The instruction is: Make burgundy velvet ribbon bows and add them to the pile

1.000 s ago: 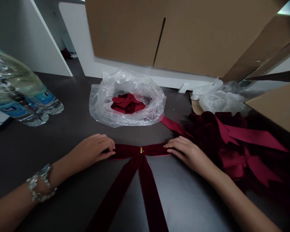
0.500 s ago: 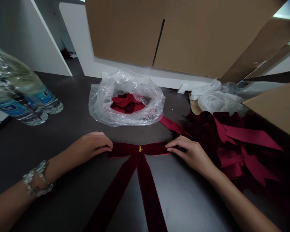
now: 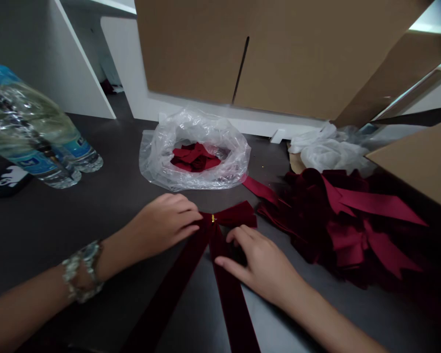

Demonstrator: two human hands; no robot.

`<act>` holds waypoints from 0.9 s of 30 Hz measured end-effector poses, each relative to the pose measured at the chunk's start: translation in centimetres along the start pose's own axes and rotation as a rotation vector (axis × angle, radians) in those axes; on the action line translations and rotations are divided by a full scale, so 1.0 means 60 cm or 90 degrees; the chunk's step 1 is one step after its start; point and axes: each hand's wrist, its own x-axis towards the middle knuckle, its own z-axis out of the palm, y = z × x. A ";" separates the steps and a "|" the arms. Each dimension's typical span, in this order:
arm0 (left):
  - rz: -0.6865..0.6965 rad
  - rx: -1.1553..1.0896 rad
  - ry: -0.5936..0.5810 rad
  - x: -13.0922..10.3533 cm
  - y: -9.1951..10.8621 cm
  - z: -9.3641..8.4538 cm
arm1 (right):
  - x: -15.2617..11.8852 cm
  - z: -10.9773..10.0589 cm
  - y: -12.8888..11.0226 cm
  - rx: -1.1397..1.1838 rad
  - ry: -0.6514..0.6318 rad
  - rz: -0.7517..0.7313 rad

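A dark red velvet bow lies on the dark table, with a small gold tie at its middle and two long tails running toward me. My left hand covers the bow's left loop, its fingers closed on it close to the tie. Over the right tail is my right hand, thumb and fingers apart, holding nothing. The right loop lies free above it.
A clear plastic bag with red ribbon pieces sits behind the bow. Red bows are heaped at the right. Water bottles stand at the left. Cardboard and crumpled white plastic are at the back.
My left hand has moved right, inward along the left loop. My right hand has let go of the right loop's end, opened, and come left and nearer to me.
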 end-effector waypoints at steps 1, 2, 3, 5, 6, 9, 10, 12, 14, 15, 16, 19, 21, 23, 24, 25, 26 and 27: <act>0.024 -0.001 0.002 0.011 0.012 0.008 | -0.002 0.006 -0.007 -0.031 -0.010 0.004; 0.041 0.001 0.008 0.020 0.021 0.017 | -0.004 0.010 -0.011 -0.053 -0.016 0.004; 0.050 0.005 0.017 0.028 0.029 0.026 | -0.005 0.013 -0.012 -0.066 -0.022 0.003; 0.049 0.014 0.022 0.038 0.036 0.041 | -0.007 0.014 -0.007 -0.066 -0.024 -0.002; 0.049 0.014 0.024 0.040 0.037 0.046 | -0.008 0.013 -0.002 -0.055 -0.019 -0.003; 0.066 0.023 0.032 0.042 0.038 0.048 | -0.008 0.002 0.011 0.000 0.017 0.016; 0.074 0.034 0.033 0.041 0.039 0.047 | -0.008 -0.003 0.014 0.020 0.030 0.019; 0.086 0.066 0.027 0.041 0.043 0.044 | -0.008 -0.016 0.016 0.037 0.041 -0.002; 0.093 0.097 0.018 0.040 0.047 0.043 | -0.007 -0.033 0.018 0.018 0.047 -0.049; 0.095 0.105 0.012 0.040 0.048 0.044 | -0.006 -0.043 0.021 0.002 0.048 -0.071; 0.093 0.107 0.014 0.040 0.048 0.045 | -0.004 -0.052 0.026 -0.016 0.047 -0.085; 0.068 0.077 0.028 0.036 0.045 0.050 | 0.006 -0.072 0.054 -0.061 0.029 -0.091; 0.034 0.030 0.043 0.033 0.044 0.051 | 0.016 -0.073 0.070 -0.111 0.022 -0.088; -0.026 -0.023 0.052 0.030 0.046 0.052 | 0.028 -0.062 0.071 -0.167 0.069 -0.085; -0.057 -0.043 0.058 0.029 0.048 0.053 | 0.034 -0.054 0.064 -0.177 0.101 -0.087; -0.084 -0.058 0.061 0.027 0.050 0.053 | 0.040 -0.043 0.053 -0.165 0.131 -0.092; -0.099 -0.069 0.063 0.026 0.052 0.054 | 0.047 -0.032 0.040 -0.134 0.153 -0.104; -0.105 -0.078 0.064 0.025 0.054 0.056 | 0.054 -0.020 0.027 -0.089 0.151 -0.118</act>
